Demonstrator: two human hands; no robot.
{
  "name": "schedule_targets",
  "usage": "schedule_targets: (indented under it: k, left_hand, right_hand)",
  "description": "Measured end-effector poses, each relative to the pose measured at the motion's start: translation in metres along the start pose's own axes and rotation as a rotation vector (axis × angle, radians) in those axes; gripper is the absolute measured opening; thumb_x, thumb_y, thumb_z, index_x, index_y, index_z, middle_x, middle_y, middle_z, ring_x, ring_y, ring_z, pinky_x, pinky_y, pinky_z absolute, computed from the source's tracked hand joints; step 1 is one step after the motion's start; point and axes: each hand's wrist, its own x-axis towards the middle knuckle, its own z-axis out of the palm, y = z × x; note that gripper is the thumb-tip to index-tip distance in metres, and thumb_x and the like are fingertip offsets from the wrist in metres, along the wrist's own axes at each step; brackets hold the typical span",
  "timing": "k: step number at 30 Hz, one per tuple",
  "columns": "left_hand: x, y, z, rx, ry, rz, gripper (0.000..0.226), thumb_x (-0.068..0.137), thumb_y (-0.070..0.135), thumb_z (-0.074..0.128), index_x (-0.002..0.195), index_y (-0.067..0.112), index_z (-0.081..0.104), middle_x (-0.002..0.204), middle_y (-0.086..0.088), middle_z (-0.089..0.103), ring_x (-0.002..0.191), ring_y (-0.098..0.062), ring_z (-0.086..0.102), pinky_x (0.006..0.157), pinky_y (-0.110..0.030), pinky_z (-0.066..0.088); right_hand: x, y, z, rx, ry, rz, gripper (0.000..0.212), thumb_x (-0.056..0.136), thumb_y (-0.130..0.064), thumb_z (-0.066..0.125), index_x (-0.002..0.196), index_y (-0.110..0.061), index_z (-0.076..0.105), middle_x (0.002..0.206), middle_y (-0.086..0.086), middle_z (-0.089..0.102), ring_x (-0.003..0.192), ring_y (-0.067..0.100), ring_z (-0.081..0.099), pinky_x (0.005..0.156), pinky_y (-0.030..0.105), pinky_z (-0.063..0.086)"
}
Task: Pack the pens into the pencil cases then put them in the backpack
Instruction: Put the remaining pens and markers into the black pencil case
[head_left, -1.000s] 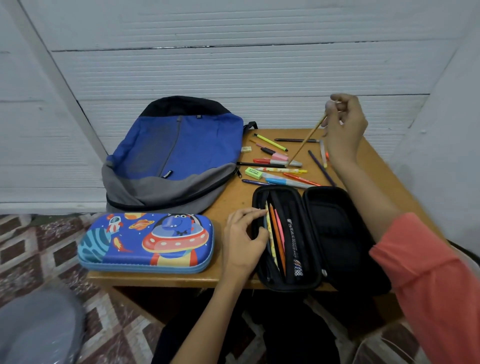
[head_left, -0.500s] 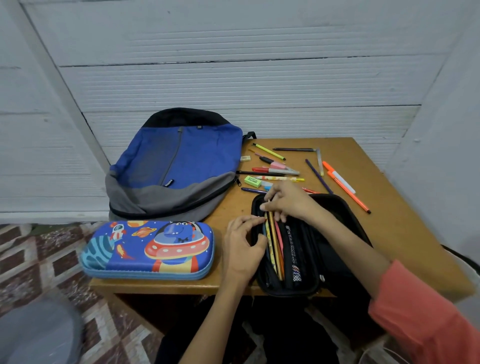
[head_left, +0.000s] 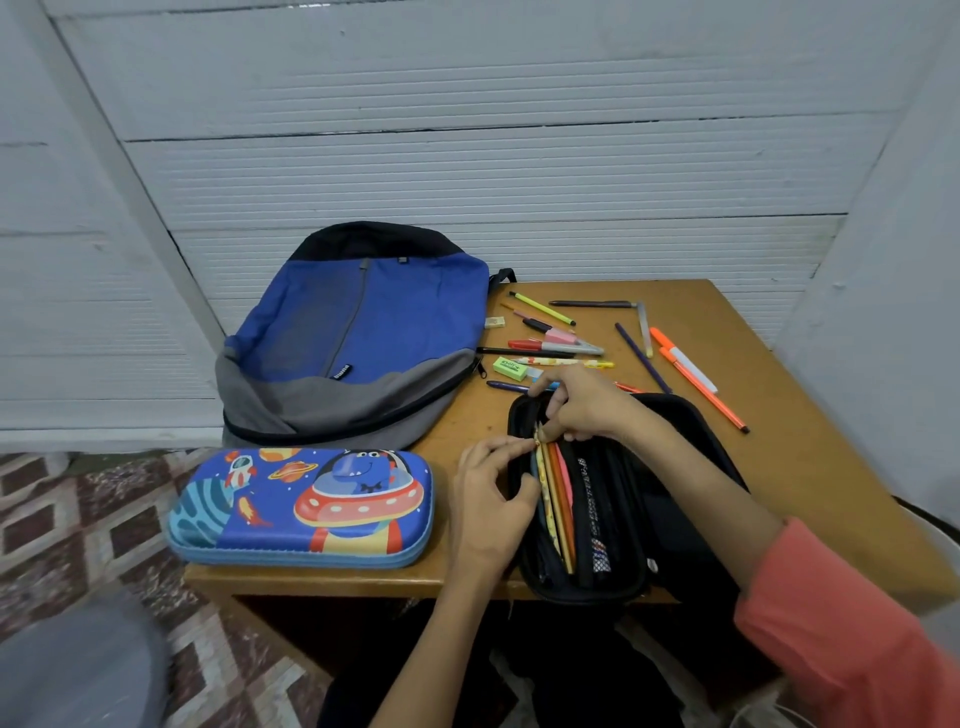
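1. The black pencil case (head_left: 623, 525) lies open at the near edge of the desk (head_left: 810, 467), with a row of pens and pencils (head_left: 563, 499) lined up in its left half.
2. The right hand (head_left: 584, 408) is over the case's far end, its grip pinched on the tip of the yellow pencil (head_left: 544, 480) in that row.
3. The left hand (head_left: 491, 499) curls at the case's left rim. Its grip looks clamped on the rim, though the fingertips blur into the pencil tips.
4. The blue space-print pencil case (head_left: 301, 506) sits closed just left of the hands, and the backpack (head_left: 358, 332) lies flat behind it.
5. The loose pens (head_left: 556, 345) are scattered beyond the open case, with two orange pens (head_left: 696, 376) off to the right.
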Motion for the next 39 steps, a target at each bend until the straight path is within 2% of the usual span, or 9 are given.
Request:
schedule_targets:
  k: [3,6,9,11,13,17,24,31,39]
  left_hand:
    - [0.0,-0.001,0.001,-0.02,0.007,-0.001,0.033,0.078,0.015,0.062,0.107,0.029,0.069,0.104,0.029,0.052,0.107,0.005,0.046,0.093,-0.022,0.04]
    - [0.001,-0.003,0.001,-0.036,0.005,-0.004,0.033,0.078,0.015,0.061,0.107,0.029,0.069,0.104,0.028,0.053,0.108,0.005,0.045,0.093,-0.02,0.039]
    - [0.0,-0.003,0.002,-0.041,0.005,-0.01,0.033,0.079,0.012,0.062,0.106,0.028,0.07,0.104,0.028,0.053,0.108,0.005,0.046,0.094,-0.019,0.039]
    - [0.0,-0.003,0.003,-0.045,0.008,-0.01,0.033,0.076,0.019,0.059,0.106,0.028,0.07,0.104,0.025,0.055,0.107,0.005,0.046,0.092,-0.016,0.039]
    - [-0.001,-0.003,0.003,-0.051,0.01,-0.007,0.035,0.075,0.021,0.056,0.107,0.027,0.07,0.104,0.023,0.057,0.107,0.005,0.047,0.09,-0.011,0.037]
    - [-0.001,-0.004,0.003,-0.045,0.022,0.003,0.035,0.075,0.019,0.057,0.107,0.027,0.071,0.104,0.023,0.056,0.107,0.005,0.047,0.088,-0.003,0.032]
    - [-0.001,-0.004,0.004,-0.074,0.044,0.018,0.04,0.072,0.035,0.049,0.105,0.029,0.071,0.104,0.021,0.058,0.108,0.004,0.049,0.092,-0.008,0.036]
    - [0.0,-0.005,0.003,-0.066,0.025,0.006,0.04,0.073,0.033,0.05,0.107,0.029,0.071,0.106,0.02,0.058,0.11,0.004,0.048,0.094,-0.013,0.039]
    - [-0.001,-0.003,0.002,-0.053,0.018,-0.007,0.038,0.074,0.025,0.054,0.107,0.027,0.071,0.106,0.018,0.059,0.109,0.005,0.047,0.091,-0.005,0.034]
  right_hand:
    - [0.014,0.006,-0.013,0.095,0.125,0.026,0.031,0.078,-0.003,0.076,0.105,-0.012,0.065,0.085,0.008,0.064,0.054,0.012,0.053,0.046,0.02,0.042]
    - [0.031,0.019,-0.03,0.111,0.428,0.02,0.008,0.086,-0.006,0.068,0.092,-0.011,0.068,0.101,0.009,0.067,0.075,0.014,0.057,0.064,0.027,0.048]
    - [0.052,0.036,-0.047,-0.027,0.549,0.073,0.022,0.094,-0.007,0.052,0.108,-0.01,0.069,0.118,0.01,0.066,0.123,0.027,0.049,0.088,0.034,0.045]
    - [0.068,0.046,-0.055,-0.109,0.472,0.077,0.032,0.094,-0.004,0.045,0.119,-0.013,0.064,0.131,0.011,0.06,0.13,0.028,0.044,0.098,0.035,0.042]
    - [0.086,0.055,-0.059,-0.183,0.385,0.03,0.036,0.093,-0.003,0.042,0.119,-0.02,0.061,0.136,0.012,0.056,0.127,0.028,0.047,0.107,0.038,0.036]
    - [0.103,0.055,-0.055,-0.27,0.381,-0.027,0.034,0.097,-0.007,0.042,0.124,-0.012,0.062,0.129,0.014,0.06,0.115,0.031,0.054,0.097,0.038,0.044]
    - [0.119,0.048,-0.053,-0.514,0.346,-0.081,0.052,0.093,0.0,0.045,0.136,-0.027,0.055,0.133,0.011,0.059,0.117,0.033,0.056,0.092,0.043,0.05]
    - [0.116,0.048,-0.053,-0.504,0.442,-0.068,0.028,0.093,-0.007,0.056,0.116,-0.014,0.07,0.111,0.012,0.07,0.091,0.027,0.063,0.073,0.033,0.047]
    - [0.119,0.067,-0.059,-0.459,0.528,-0.046,0.016,0.087,-0.007,0.064,0.103,-0.011,0.067,0.099,0.011,0.069,0.1,0.027,0.06,0.105,0.035,0.028]
